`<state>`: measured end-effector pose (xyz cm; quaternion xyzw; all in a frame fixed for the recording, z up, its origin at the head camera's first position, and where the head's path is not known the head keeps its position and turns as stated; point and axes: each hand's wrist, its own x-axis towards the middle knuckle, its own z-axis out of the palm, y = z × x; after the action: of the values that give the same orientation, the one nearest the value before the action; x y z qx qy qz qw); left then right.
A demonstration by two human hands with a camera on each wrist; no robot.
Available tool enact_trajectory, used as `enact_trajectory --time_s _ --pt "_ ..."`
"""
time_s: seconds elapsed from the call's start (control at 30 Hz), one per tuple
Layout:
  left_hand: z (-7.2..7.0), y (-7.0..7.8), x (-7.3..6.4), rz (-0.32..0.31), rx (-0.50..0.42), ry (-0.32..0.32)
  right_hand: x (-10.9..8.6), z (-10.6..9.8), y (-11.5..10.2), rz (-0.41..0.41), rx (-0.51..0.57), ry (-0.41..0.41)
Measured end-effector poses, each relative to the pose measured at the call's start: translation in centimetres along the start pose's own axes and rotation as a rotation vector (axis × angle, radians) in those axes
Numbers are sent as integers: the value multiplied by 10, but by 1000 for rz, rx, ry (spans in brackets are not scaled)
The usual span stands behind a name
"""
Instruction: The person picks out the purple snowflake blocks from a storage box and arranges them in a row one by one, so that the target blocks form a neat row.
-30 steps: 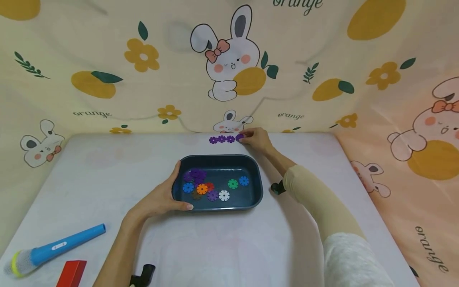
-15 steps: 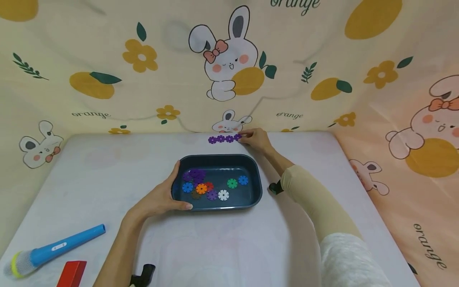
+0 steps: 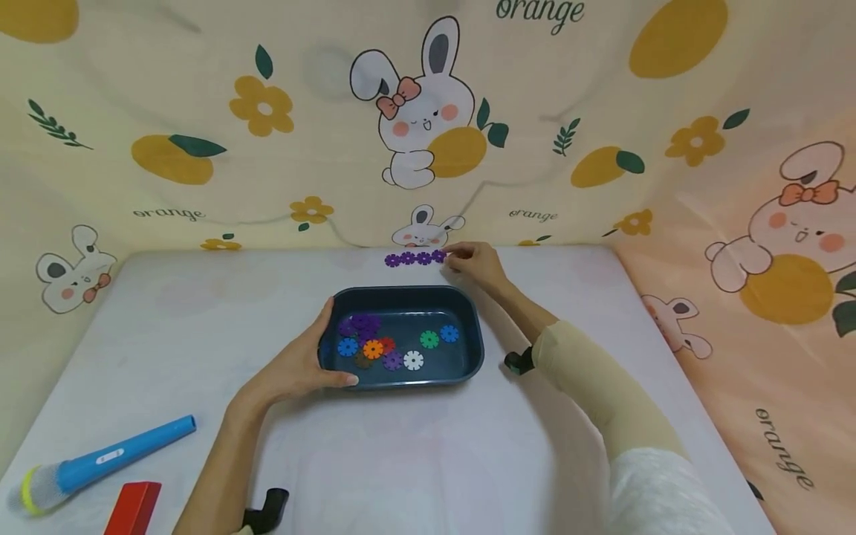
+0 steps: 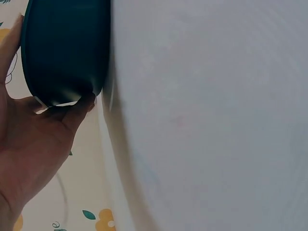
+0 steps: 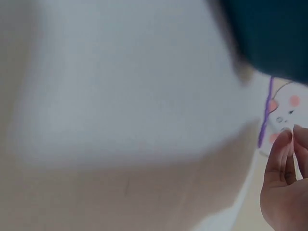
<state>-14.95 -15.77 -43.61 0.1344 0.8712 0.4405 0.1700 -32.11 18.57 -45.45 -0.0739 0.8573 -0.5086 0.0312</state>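
Note:
My left hand (image 3: 301, 364) grips the left end of a dark blue tray (image 3: 401, 380), its thumb over the near rim. In the left wrist view, the fingers curl around the tray's end wall (image 4: 67, 53). A row of purple snowflake discs (image 3: 416, 258) lies near the table's back edge. My right hand (image 3: 480, 266) is just right of the row's last disc; in the right wrist view, thumb and fingertips are close together with nothing visible between them. That view shows the row (image 5: 265, 113) edge-on, left of the fingertips.
Inside the tray are a purple disc cluster (image 3: 361, 325) and loose discs, including a green disc (image 3: 429, 339), a white disc (image 3: 413, 360) and an orange disc (image 3: 373, 349). A blue toy microphone (image 3: 107, 461) and a red block (image 3: 134, 508) lie front left. Patterned cloth (image 3: 267, 171) hangs behind.
My right hand has let go of the last purple disc and drawn slightly off it to the right. My left hand keeps its hold on the tray; the head view has shifted a little.

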Motion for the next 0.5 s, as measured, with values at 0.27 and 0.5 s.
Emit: enact_trajectory --time_s 0.27,0.5 --pt "0 0 0 -52 11 -11 -29 2 -30 -80 56 -35" --pt "2 4 0 -92 5 -28 -62 8 -52 -101 31 -127"
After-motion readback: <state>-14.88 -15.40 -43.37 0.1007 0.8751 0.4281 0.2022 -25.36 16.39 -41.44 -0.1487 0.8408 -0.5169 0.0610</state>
